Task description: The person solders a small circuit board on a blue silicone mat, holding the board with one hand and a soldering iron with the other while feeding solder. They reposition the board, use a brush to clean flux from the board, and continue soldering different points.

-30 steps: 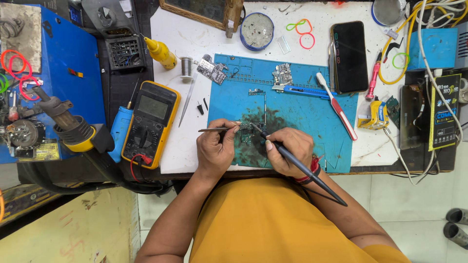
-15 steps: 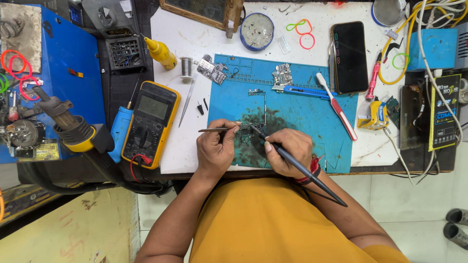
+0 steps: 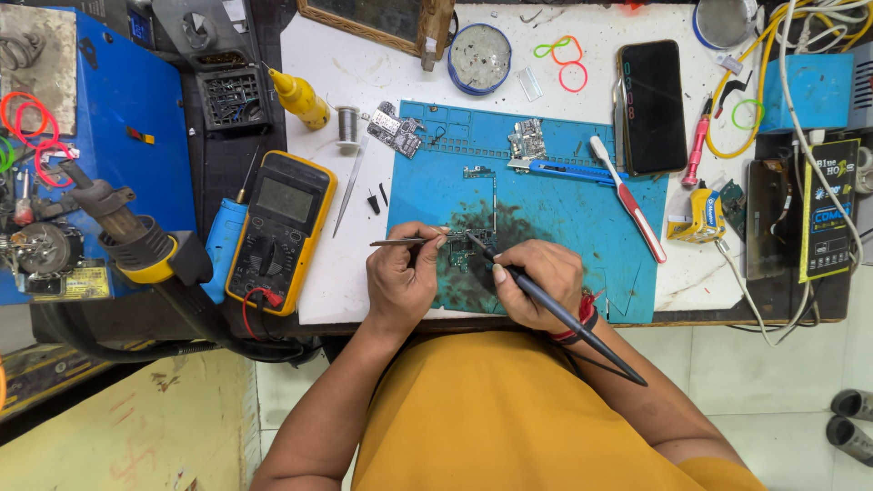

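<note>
My left hand pinches metal tweezers, their tips resting on a small green circuit board on the blue work mat. My right hand grips a black soldering iron like a pen; its tip touches the same board from the right. The iron's handle and cord run back over my right wrist. Both hands rest on the mat's near edge, close together, partly hiding the board.
A yellow multimeter lies left of the mat. A black phone, a toothbrush, a blue knife, other small boards, a solder spool, a yellow bottle and a hot-air handle surround the area.
</note>
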`<state>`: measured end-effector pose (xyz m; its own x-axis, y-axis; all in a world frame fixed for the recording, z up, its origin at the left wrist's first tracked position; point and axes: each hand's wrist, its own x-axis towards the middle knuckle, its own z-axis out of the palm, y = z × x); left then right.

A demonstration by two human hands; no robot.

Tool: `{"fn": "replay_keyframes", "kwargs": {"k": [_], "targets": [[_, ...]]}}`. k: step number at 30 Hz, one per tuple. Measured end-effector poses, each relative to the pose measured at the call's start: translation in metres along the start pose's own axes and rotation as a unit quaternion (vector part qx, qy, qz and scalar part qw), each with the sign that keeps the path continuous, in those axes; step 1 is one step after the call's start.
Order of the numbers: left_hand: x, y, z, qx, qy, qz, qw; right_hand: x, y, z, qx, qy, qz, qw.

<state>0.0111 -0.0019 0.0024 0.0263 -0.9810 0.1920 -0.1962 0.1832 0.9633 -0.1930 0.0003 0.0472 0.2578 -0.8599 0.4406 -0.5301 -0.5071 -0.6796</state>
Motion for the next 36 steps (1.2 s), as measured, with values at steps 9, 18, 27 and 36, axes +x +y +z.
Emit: {"fn": "replay_keyframes", "kwargs": {"k": [9, 18, 27, 36], "targets": [[0.001, 0.002, -0.001, 0.009, -0.001, -0.007, 1.000, 0.000, -0.001, 0.000, -0.004, -0.002, 0.002, 1.000], [0.001, 0.002, -0.001, 0.006, 0.001, 0.000, 1.000, -0.002, 0.001, 0.001, -0.005, 0.004, -0.003, 1.000], [0.000, 0.005, 0.000, 0.030, 0.008, -0.003, 1.000, 0.011, -0.009, 0.000, -0.107, -0.036, -0.014, 0.994], [-0.009, -0.003, 0.000, -0.073, 0.063, 0.014, 0.995, 0.022, -0.023, 0.010, -0.172, -0.079, 0.022, 0.982]]}}
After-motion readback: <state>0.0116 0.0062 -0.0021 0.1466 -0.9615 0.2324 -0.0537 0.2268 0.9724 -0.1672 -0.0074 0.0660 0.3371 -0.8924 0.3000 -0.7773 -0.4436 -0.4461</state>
